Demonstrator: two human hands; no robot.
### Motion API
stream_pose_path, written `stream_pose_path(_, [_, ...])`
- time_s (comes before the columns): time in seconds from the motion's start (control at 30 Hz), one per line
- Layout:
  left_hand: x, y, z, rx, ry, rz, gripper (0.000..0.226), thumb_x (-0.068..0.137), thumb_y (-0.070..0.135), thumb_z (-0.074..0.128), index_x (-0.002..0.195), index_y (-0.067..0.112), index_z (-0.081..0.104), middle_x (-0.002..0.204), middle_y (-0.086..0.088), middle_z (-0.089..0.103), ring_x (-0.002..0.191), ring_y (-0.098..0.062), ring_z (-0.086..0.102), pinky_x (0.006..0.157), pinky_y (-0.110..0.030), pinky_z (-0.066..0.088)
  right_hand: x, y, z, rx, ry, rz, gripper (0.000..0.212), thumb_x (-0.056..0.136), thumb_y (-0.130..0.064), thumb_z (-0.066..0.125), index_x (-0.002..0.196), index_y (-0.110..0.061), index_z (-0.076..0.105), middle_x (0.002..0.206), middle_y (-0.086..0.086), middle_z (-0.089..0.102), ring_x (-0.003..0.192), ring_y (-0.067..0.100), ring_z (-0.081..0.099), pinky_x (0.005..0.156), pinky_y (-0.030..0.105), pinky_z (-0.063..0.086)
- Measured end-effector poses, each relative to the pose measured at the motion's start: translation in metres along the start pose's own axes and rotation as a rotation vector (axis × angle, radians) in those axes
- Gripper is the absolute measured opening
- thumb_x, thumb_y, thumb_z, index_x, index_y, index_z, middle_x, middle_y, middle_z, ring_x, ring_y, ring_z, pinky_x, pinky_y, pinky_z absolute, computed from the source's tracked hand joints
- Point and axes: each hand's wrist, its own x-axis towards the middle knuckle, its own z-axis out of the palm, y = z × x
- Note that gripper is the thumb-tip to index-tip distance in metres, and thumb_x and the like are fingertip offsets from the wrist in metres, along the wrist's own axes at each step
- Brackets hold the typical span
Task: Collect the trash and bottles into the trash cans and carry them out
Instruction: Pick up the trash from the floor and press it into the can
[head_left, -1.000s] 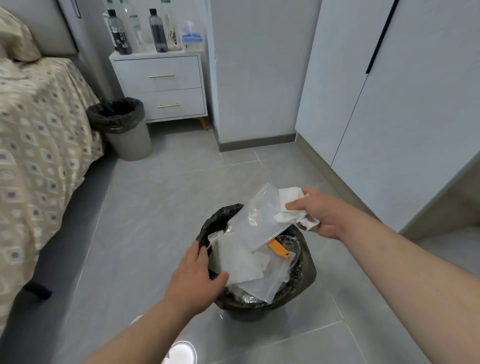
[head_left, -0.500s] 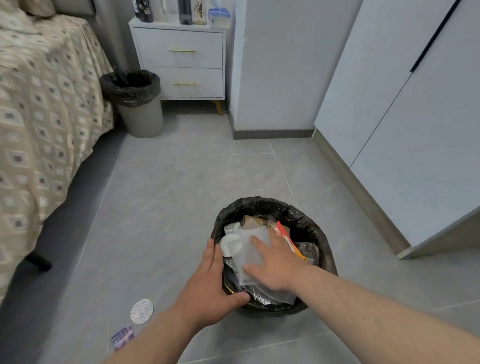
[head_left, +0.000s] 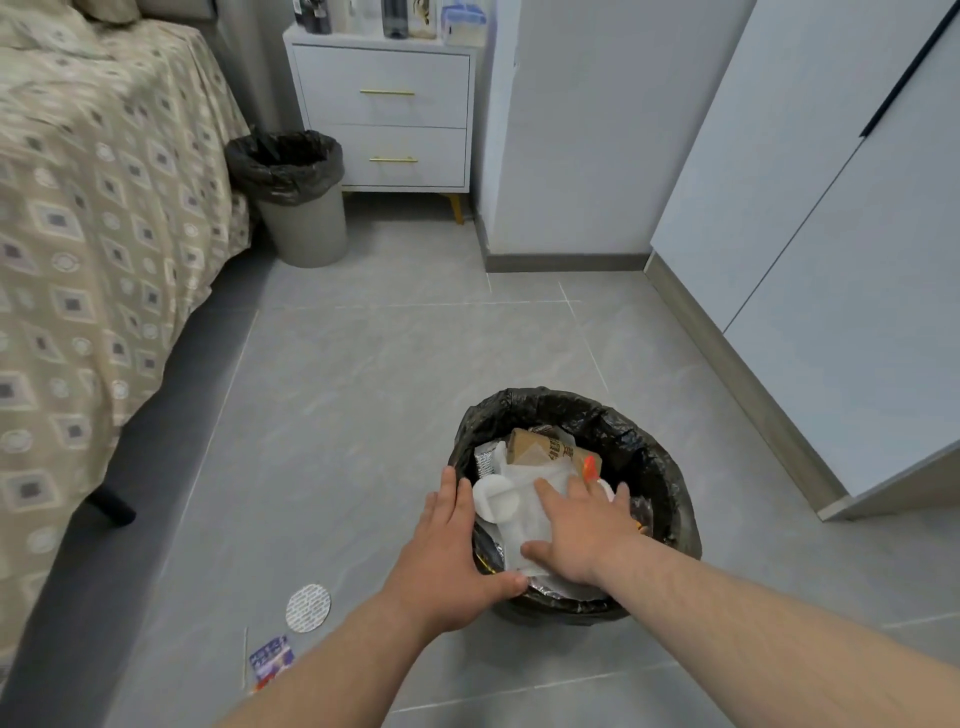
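A small trash can (head_left: 654, 462) lined with a black bag stands on the floor in front of me, full of white plastic bags, a brown carton (head_left: 540, 449) and a white lid (head_left: 496, 501). My left hand (head_left: 449, 556) grips the can's near left rim. My right hand (head_left: 584, 527) lies flat, fingers spread, pressing on the white plastic trash inside. A second, taller grey trash can (head_left: 304, 218) with a black liner stands by the bed. Several bottles (head_left: 395, 18) stand on the white nightstand (head_left: 387, 111).
On the tiles at my lower left lie a round foil seal (head_left: 308, 608) and a small purple wrapper (head_left: 271, 662). The bed (head_left: 93, 218) fills the left side. White wardrobe doors (head_left: 831, 218) line the right.
My right hand dropped the clear bag and tissue into the can and now presses them down. The view has tilted down and shifted, bringing the floor litter into sight.
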Motion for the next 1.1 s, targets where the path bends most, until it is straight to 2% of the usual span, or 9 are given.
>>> stream_pose_path(0.1, [-0.006, 0.008, -0.021, 0.107, 0.031, 0.040, 0.103, 0.080, 0.057, 0.062, 0.152, 0.027, -0.005, 0.159, 0.003, -0.021, 0.149, -0.018, -0.007, 0.120, -0.034, 0.014, -0.019, -0.006, -0.025, 0.019, 0.133, -0.002, 0.073, 0.089, -0.064, 0.035, 0.150, -0.025, 0.018, 0.156, 0.016, 0.019, 0.146, 0.037, 0.011, 0.115, 0.062, 0.006])
stream_pose_path(0.27, [-0.048, -0.009, -0.067, 0.125, 0.127, 0.058, 0.079, 0.091, 0.055, 0.047, 0.153, 0.026, 0.007, 0.162, 0.002, -0.001, 0.149, -0.014, 0.003, 0.118, -0.029, 0.009, -0.050, -0.034, -0.068, 0.173, 0.341, -0.215, 0.052, 0.095, -0.043, 0.042, 0.140, -0.016, 0.039, 0.141, 0.010, 0.042, 0.132, 0.030, 0.036, 0.108, 0.041, 0.032])
stream_pose_path(0.47, [-0.116, -0.103, -0.082, 0.110, 0.162, -0.306, 0.061, 0.095, 0.045, 0.045, 0.145, 0.012, 0.035, 0.154, -0.008, 0.033, 0.142, -0.022, 0.029, 0.114, -0.029, 0.020, -0.071, -0.109, -0.049, 0.173, 0.371, -0.572, 0.035, 0.092, -0.022, 0.044, 0.123, -0.011, 0.057, 0.122, 0.008, 0.056, 0.117, 0.029, 0.049, 0.098, 0.038, 0.041])
stream_pose_path(0.53, [-0.135, -0.142, -0.072, 0.089, 0.118, -0.430, 0.061, 0.094, 0.044, 0.048, 0.143, 0.010, 0.038, 0.150, -0.009, 0.038, 0.137, -0.025, 0.036, 0.111, -0.031, 0.026, -0.072, -0.134, -0.023, 0.108, 0.315, -0.675, 0.032, 0.091, -0.022, 0.043, 0.117, -0.012, 0.059, 0.116, 0.008, 0.057, 0.112, 0.028, 0.051, 0.093, 0.039, 0.044])
stream_pose_path(0.63, [-0.152, -0.191, -0.046, 0.080, 0.004, -0.572, 0.066, 0.091, 0.047, 0.051, 0.144, 0.011, 0.036, 0.150, -0.009, 0.036, 0.136, -0.026, 0.036, 0.110, -0.033, 0.029, -0.070, -0.160, 0.028, 0.005, 0.072, -0.716, 0.033, 0.091, -0.025, 0.045, 0.120, -0.015, 0.056, 0.119, 0.008, 0.055, 0.113, 0.028, 0.050, 0.089, 0.037, 0.044])
stream_pose_path(0.73, [-0.150, -0.222, -0.017, 0.007, -0.069, -0.724, 0.068, 0.087, 0.043, 0.056, 0.142, 0.011, 0.035, 0.147, -0.013, 0.036, 0.133, -0.031, 0.040, 0.105, -0.034, 0.035, -0.065, -0.167, 0.084, -0.121, -0.219, -0.669, 0.035, 0.090, -0.030, 0.047, 0.122, -0.016, 0.052, 0.122, 0.010, 0.052, 0.115, 0.032, 0.051, 0.087, 0.038, 0.044])
stream_pose_path(0.87, [-0.143, -0.239, 0.015, -0.102, -0.117, -0.970, 0.059, 0.081, 0.038, 0.058, 0.130, 0.008, 0.042, 0.133, -0.017, 0.044, 0.120, -0.035, 0.048, 0.093, -0.035, 0.043, -0.064, -0.168, 0.146, -0.089, -0.417, -0.519, 0.045, 0.090, -0.035, 0.051, 0.130, -0.017, 0.044, 0.129, 0.010, 0.045, 0.119, 0.033, 0.050, 0.090, 0.041, 0.045])
stream_pose_path(1.0, [-0.145, -0.239, 0.053, -0.126, -0.102, -1.164, 0.093, 0.066, 0.054, 0.072, 0.135, 0.006, 0.032, 0.138, -0.018, 0.036, 0.126, -0.034, 0.042, 0.099, -0.040, 0.042, -0.072, -0.177, 0.190, -0.040, -0.462, -0.441, 0.075, 0.081, -0.048, 0.063, 0.142, -0.024, 0.027, 0.144, 0.008, 0.029, 0.127, 0.031, 0.039, 0.098, 0.044, 0.044])
stream_pose_path(1.1, [-0.149, -0.231, 0.077, -0.120, -0.073, -1.245, 0.126, 0.056, 0.064, 0.077, 0.145, 0.001, 0.013, 0.146, -0.021, 0.022, 0.135, -0.037, 0.029, 0.104, -0.044, 0.037, -0.081, -0.183, 0.214, -0.046, -0.437, -0.401, 0.088, 0.077, -0.053, 0.065, 0.146, -0.024, 0.018, 0.152, 0.010, 0.016, 0.134, 0.033, 0.029, 0.099, 0.044, 0.042])
